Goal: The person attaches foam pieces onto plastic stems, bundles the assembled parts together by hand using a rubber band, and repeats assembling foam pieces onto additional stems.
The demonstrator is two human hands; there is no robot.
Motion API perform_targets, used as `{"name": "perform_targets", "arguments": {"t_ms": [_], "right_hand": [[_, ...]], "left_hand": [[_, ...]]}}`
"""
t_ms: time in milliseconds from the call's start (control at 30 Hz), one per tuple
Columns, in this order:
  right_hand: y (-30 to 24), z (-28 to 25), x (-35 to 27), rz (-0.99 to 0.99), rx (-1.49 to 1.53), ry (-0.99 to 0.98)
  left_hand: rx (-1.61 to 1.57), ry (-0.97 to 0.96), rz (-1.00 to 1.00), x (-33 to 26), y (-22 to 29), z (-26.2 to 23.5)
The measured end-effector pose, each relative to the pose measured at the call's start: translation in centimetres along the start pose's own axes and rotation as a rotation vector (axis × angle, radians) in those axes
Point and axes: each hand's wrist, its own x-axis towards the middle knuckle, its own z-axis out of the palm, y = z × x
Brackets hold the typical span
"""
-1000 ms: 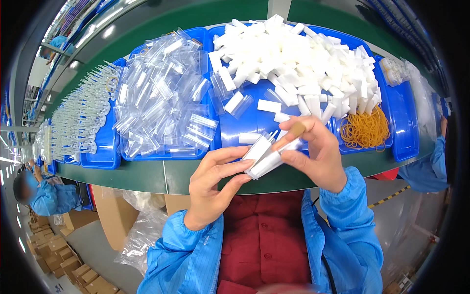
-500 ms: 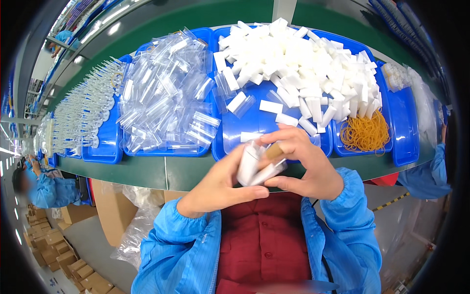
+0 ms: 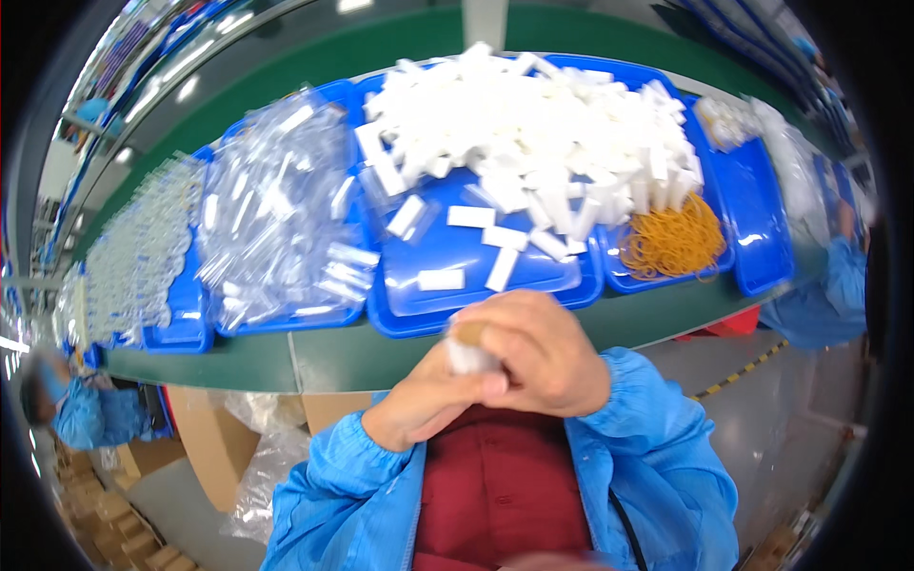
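Observation:
My left hand (image 3: 419,402) and my right hand (image 3: 547,354) are closed together around a small bundle of white blocks (image 3: 470,361) at the table's near edge. Most of the bundle is hidden by my fingers. A tan wrap (image 3: 469,332) sits on a finger of my right hand. Just beyond my hands lies a blue tray (image 3: 428,249) with a large heap of white blocks (image 3: 533,119). Several loose blocks lie at its near side, among them one white block (image 3: 441,280).
Left of the heap, a blue tray holds clear plastic sleeves (image 3: 276,214); farther left are rows of translucent pieces (image 3: 143,257). Yellow rubber bands (image 3: 674,238) fill a tray at the right. A cardboard box (image 3: 211,443) stands below the table. Other people in blue work at both sides.
The view has shifted, so the trays appear farther left. My hands have closed more tightly round the white blocks, which showed more openly before. Another loose block now lies in the tray's near part.

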Motion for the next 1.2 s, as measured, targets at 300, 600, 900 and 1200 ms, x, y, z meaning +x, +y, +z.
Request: {"name": "perform_targets", "arguments": {"t_ms": [300,600,900,1200], "right_hand": [[2.0,-8.1,-2.8,0.256,-0.331,0.048],[5.8,-12.4,-4.6,0.459,-0.609,0.149],[5.2,-14.8,-1.4,0.579,-0.363,0.423],[2.3,-7.7,2.5,0.746,0.303,0.227]], "left_hand": [[0.686,0.358,0.321,-2.0,0.2,0.2],[0.909,0.401,0.429,-0.1,0.2,2.1],[0.811,0.401,0.434,2.8,2.7,2.4],[0.584,0.267,0.727,6.6,4.7,2.1]]}}
